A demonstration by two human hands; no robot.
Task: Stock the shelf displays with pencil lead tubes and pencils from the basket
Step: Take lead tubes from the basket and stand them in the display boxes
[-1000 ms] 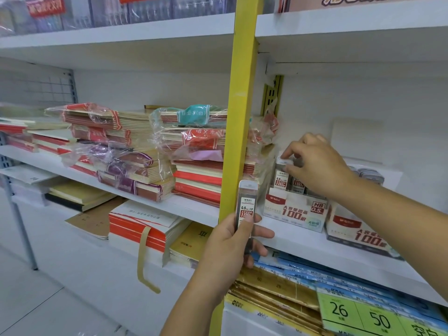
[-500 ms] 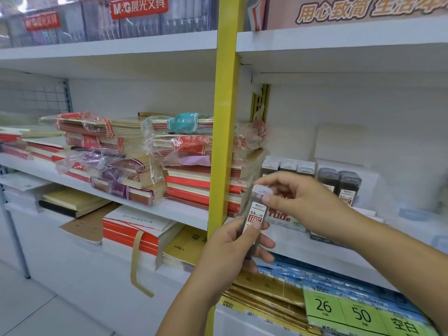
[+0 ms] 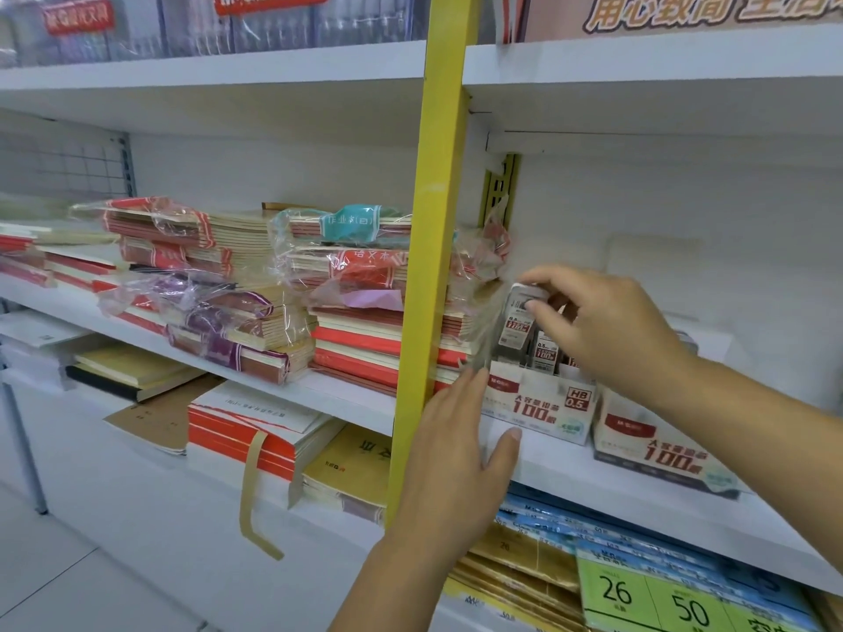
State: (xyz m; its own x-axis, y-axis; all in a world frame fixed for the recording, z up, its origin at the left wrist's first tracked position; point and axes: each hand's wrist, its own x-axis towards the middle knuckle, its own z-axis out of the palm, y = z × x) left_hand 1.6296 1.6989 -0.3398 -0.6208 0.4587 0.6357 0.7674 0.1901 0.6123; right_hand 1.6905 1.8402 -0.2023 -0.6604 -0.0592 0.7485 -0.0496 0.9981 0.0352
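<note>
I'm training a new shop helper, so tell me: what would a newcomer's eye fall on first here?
The bright yellow upright post cuts through the middle of the white shelving. Just right of it, the right hand pinches a pencil lead tube over the HB 0.5 display box, with the left hand open beside the box. Left of the post lie plastic-wrapped stacks of exercise books.

1. The lead tube (image 3: pixel 515 330) in my right hand (image 3: pixel 611 330) is clear, with a white cap and a red-and-white label.
2. The display box (image 3: pixel 538 405) is white with red lettering.
3. The post (image 3: pixel 438 266) is plain yellow.
4. The shelf (image 3: pixel 346 396) is white.
5. The notebook stacks (image 3: pixel 356 348) are striped red and cream; one bundle (image 3: pixel 228 346) is purple-banded.
6. The price tag (image 3: pixel 638 595) is green with black numerals.
</note>
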